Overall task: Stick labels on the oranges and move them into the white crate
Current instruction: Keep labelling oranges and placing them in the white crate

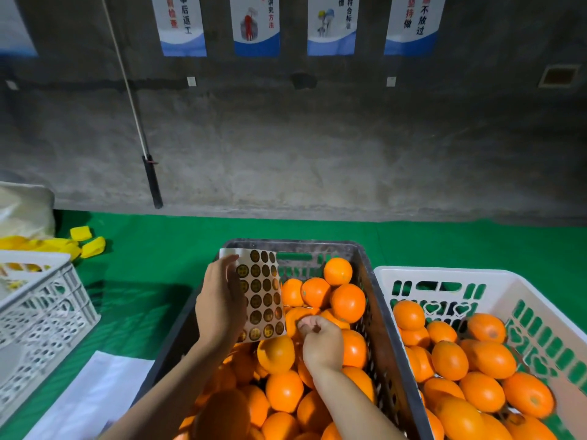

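A dark crate (374, 300) in the middle is heaped with oranges (347, 302). To its right stands the white crate (444, 276), holding several oranges (482, 392). My left hand (219, 300) holds a sheet of round gold labels (262, 295) upright over the dark crate's left side. My right hand (320, 341) hovers over the oranges beside the sheet's lower edge, its fingertips curled together, pinching what looks like a small label.
Another white lattice crate (41, 315) stands at the left on the green cloth (152, 249). Yellow pieces (85, 241) and a plastic bag (25, 211) lie at the far left. White paper (92, 395) lies near the front. A grey wall runs behind.
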The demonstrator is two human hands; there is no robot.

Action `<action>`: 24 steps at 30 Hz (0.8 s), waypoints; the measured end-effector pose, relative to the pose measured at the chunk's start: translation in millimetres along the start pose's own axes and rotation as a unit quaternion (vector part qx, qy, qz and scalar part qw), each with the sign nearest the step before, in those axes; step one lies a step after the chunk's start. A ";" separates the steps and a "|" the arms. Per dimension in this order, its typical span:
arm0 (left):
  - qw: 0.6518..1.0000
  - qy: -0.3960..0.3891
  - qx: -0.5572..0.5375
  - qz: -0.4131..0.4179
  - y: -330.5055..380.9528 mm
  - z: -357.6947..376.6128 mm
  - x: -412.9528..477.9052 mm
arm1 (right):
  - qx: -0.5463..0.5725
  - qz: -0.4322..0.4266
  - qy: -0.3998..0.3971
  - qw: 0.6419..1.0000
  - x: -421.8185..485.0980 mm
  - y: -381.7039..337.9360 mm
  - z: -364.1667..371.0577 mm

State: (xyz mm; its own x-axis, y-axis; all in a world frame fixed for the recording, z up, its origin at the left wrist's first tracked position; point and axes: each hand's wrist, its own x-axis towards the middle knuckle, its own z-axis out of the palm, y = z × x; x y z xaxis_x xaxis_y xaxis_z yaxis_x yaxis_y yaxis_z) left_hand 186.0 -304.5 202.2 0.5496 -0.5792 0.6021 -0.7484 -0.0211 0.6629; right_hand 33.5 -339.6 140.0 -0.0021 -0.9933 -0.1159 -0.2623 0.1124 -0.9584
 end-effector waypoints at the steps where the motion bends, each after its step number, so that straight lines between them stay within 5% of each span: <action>1: 1.000 0.000 -0.002 0.002 0.5 0.1 0.1 | -0.007 -0.008 -0.008 1.000 -0.4 -0.3 1.7; 10: 0.999 0.027 -0.018 -0.034 -4.4 1.7 5.3 | 0.082 0.066 -0.001 0.994 10.1 4.0 3.7; 24: 1.000 0.019 -0.007 -0.009 1.2 -3.1 2.3 | -0.066 0.009 -0.004 0.998 2.2 3.8 3.2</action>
State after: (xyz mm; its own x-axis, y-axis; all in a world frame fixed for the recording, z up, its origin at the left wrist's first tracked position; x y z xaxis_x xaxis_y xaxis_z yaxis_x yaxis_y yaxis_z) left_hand 187.5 -303.3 205.8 0.5767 -0.5480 0.6060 -0.7329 -0.0192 0.6801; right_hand 35.6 -341.2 135.3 -0.0007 -0.9908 -0.1353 -0.3877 0.1250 -0.9133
